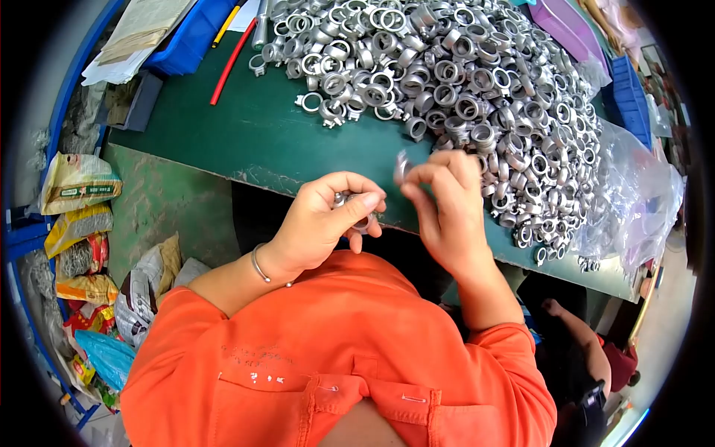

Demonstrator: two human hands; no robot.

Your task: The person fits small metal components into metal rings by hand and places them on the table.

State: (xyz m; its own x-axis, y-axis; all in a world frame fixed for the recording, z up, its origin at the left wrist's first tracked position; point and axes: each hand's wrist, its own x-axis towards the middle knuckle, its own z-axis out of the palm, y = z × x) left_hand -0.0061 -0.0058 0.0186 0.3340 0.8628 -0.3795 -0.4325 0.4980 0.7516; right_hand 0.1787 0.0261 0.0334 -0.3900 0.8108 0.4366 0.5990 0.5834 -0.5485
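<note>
My left hand [324, 220] is closed round a small metal ring [363, 222], mostly covered by the fingers, just off the table's front edge. To its right, my right hand [450, 208] pinches another metal ring [403, 167] between thumb and fingers; this ring is blurred. The two hands are apart. Behind and to the right of them, a large heap of silvery metal rings [465, 104] lies on the green table [223, 134].
A blue bin [195, 37], a red rod [233, 63] and a yellow pen [226, 27] are at the back left. Clear plastic bags [633, 194] lie at the right edge. Filled sacks [141, 290] stand at the lower left. Another person's arm [585, 339] shows at the lower right.
</note>
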